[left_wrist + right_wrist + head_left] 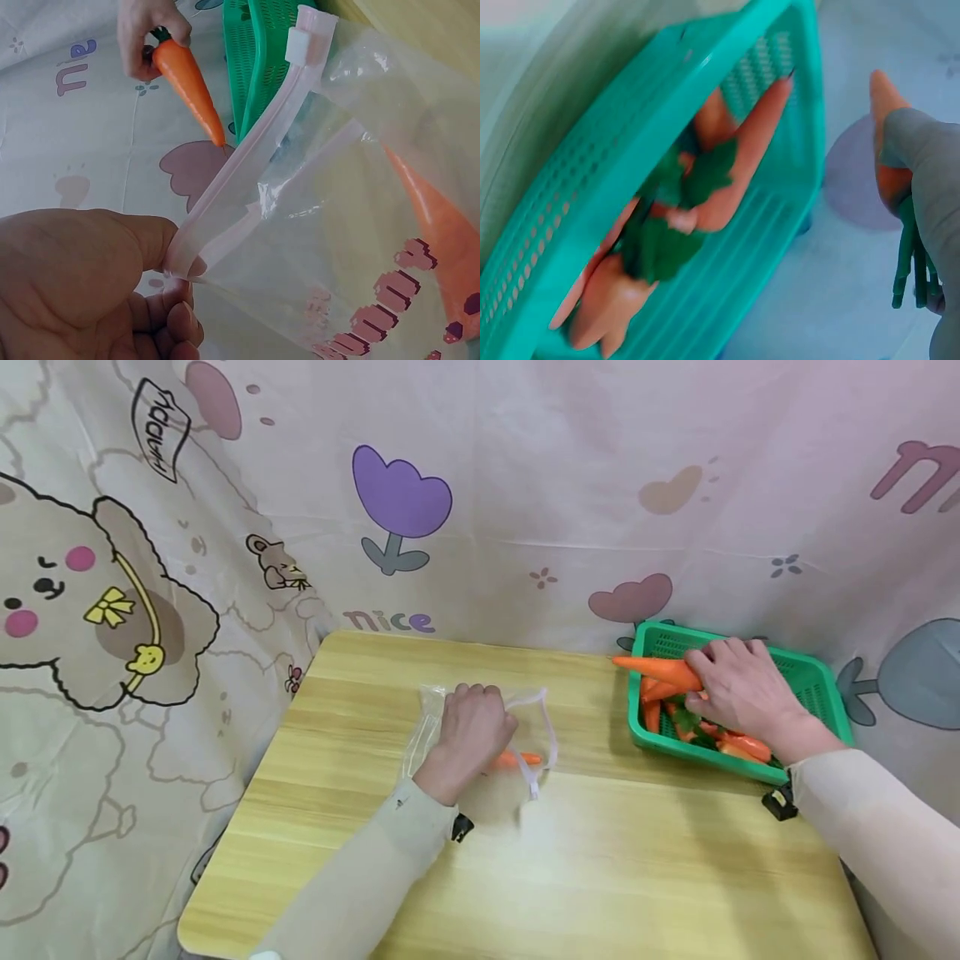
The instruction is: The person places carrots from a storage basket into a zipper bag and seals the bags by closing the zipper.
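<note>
My left hand [472, 731] pinches the top edge of a clear zip bag [337, 202] between thumb and fingers, holding it up by one corner. The bag has a pink zip strip with a white slider [298, 46] and pink lettering. Inside it lies an orange carrot [439, 232]. My right hand [742, 689] grips another carrot [660, 672] by its green-topped thick end, above the green basket [817, 693], its tip pointing left toward the bag. In the right wrist view, this carrot [889, 180] shows beyond the basket wall.
Several more carrots [754, 154] and green leaves [664, 247] lie in the basket, at the back right of the wooden table [600, 877]. Printed cloth [510, 485] hangs behind the table and along its left side.
</note>
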Tool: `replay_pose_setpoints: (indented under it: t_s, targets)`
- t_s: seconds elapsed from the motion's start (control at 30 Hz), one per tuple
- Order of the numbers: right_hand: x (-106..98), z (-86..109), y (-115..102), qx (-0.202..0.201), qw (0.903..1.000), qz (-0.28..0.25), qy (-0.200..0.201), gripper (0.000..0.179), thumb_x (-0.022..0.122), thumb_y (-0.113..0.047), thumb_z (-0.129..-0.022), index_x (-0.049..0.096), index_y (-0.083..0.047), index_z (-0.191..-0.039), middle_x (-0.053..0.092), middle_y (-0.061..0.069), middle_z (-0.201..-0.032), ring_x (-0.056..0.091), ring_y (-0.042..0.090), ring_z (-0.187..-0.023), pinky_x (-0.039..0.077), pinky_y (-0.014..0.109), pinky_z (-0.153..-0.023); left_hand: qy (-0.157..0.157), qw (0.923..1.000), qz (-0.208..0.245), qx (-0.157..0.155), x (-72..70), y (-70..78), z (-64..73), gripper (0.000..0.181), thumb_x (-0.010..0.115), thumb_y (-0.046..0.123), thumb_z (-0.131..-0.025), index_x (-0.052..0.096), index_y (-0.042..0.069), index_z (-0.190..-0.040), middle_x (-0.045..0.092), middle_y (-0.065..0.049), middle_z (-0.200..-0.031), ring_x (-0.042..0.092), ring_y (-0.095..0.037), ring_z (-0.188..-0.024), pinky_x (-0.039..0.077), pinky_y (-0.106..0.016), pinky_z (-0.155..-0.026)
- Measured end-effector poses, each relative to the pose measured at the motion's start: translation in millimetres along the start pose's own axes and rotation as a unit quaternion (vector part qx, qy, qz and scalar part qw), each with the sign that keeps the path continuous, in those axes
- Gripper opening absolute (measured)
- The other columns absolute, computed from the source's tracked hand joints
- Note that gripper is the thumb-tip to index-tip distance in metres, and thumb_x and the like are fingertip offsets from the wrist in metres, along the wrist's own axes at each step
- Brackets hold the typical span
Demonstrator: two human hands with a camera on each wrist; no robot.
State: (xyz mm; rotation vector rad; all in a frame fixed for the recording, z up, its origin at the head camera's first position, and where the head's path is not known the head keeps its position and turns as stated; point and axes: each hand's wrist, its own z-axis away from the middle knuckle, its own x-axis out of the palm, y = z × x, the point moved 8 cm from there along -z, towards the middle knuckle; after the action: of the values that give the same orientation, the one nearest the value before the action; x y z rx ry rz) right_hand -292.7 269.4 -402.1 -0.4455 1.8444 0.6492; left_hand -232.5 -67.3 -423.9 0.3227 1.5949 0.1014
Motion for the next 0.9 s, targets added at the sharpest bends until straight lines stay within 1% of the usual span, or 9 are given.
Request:
replay_pose_setpoints:
  t_s: [0.13,0.27,0.33,0.4,0.5,0.6,0.7,0.8,0.9]
  targets:
    - [-15,-4.4,-25,-0.024,0.9986,-0.027,0.038,0.044,0.083,-0.03,-0.077,0.063,-0.008,-0.11,0.061,0.014,-0.094,0.053,0.037,-0.086,0.037,0.049,-0.075,0.007,1.0,-0.006,0.003,-3.2,-0.1,-1.2,0.022,0.064,0.018,-0.093,0.057,0.009,-0.075,0.054,-0.005,-0.071,0.05,-0.027,-0.072,0.042,-0.037,-0.067]
    - [-27,-3.4,-51,-0.053,0.9941,-0.04,0.086,0.036,0.073,-0.028,-0.077,0.065,-0.009,-0.106,0.061,0.011,-0.088,0.053,0.034,-0.079,0.036,0.045,-0.071,0.003,1.0,-0.003,-0.004,-3.3,-1.6,-1.0,0.021,0.065,0.019,-0.093,0.057,0.01,-0.076,0.055,-0.004,-0.072,0.051,-0.027,-0.074,0.044,-0.038,-0.07]
    - [-30,-2.1,-63,-0.068,0.9915,-0.046,0.102,0.033,0.069,-0.028,-0.077,0.064,-0.009,-0.104,0.06,0.01,-0.087,0.052,0.033,-0.077,0.035,0.043,-0.069,0.0,1.0,-0.004,-0.008,-2.7,-2.6,-0.3,0.02,0.064,0.019,-0.093,0.057,0.01,-0.076,0.055,-0.004,-0.073,0.051,-0.027,-0.076,0.045,-0.039,-0.072]
    - [-32,-0.6,-74,-0.078,0.9902,-0.047,0.105,0.033,0.067,-0.028,-0.077,0.062,-0.009,-0.104,0.06,0.01,-0.087,0.053,0.033,-0.077,0.035,0.043,-0.069,-0.002,0.9999,-0.004,-0.011,-2.5,-2.9,1.0,0.02,0.064,0.019,-0.092,0.057,0.011,-0.076,0.056,-0.004,-0.074,0.052,-0.028,-0.077,0.045,-0.039,-0.073]
    - [-32,0.5,-87,-0.086,0.9898,-0.056,0.099,0.036,0.069,-0.028,-0.077,0.062,-0.008,-0.106,0.061,0.012,-0.092,0.055,0.035,-0.081,0.037,0.044,-0.07,-0.002,0.9999,-0.011,-0.01,-2.0,-2.3,1.6,0.019,0.063,0.019,-0.092,0.057,0.01,-0.076,0.055,-0.004,-0.074,0.051,-0.027,-0.078,0.045,-0.039,-0.073]
    - [-30,1.5,-99,-0.093,0.9901,-0.061,0.085,0.038,0.07,-0.028,-0.077,0.062,-0.009,-0.108,0.06,0.012,-0.094,0.056,0.037,-0.086,0.04,0.048,-0.074,0.006,0.9996,-0.026,-0.001,-3.0,0.5,3.0,0.018,0.064,0.019,-0.093,0.057,0.009,-0.078,0.055,-0.004,-0.075,0.05,-0.027,-0.078,0.043,-0.037,-0.073]
    - [-26,2.0,-110,-0.102,0.9893,-0.066,0.08,0.035,0.069,-0.027,-0.077,0.062,-0.01,-0.106,0.058,0.01,-0.092,0.056,0.037,-0.087,0.042,0.051,-0.078,0.014,0.9992,-0.038,0.008,-3.9,3.1,4.1,0.018,0.064,0.019,-0.093,0.058,0.008,-0.08,0.054,-0.004,-0.075,0.049,-0.027,-0.078,0.041,-0.036,-0.073]
    - [-22,1.8,-121,-0.111,0.9878,-0.07,0.084,0.034,0.07,-0.026,-0.076,0.062,-0.01,-0.105,0.059,0.01,-0.093,0.056,0.037,-0.088,0.042,0.05,-0.079,0.014,0.999,-0.041,0.01,-4.4,4.3,4.4,0.018,0.064,0.019,-0.094,0.059,0.007,-0.081,0.054,-0.004,-0.075,0.049,-0.027,-0.078,0.041,-0.035,-0.073]
    - [-17,0.1,-133,-0.113,0.9866,-0.077,0.089,0.037,0.073,-0.026,-0.075,0.063,-0.01,-0.107,0.06,0.01,-0.094,0.056,0.035,-0.086,0.04,0.047,-0.076,0.01,0.9991,-0.041,0.006,-4.8,3.3,4.1,0.017,0.063,0.019,-0.093,0.059,0.007,-0.082,0.054,-0.004,-0.075,0.05,-0.027,-0.079,0.042,-0.036,-0.074]
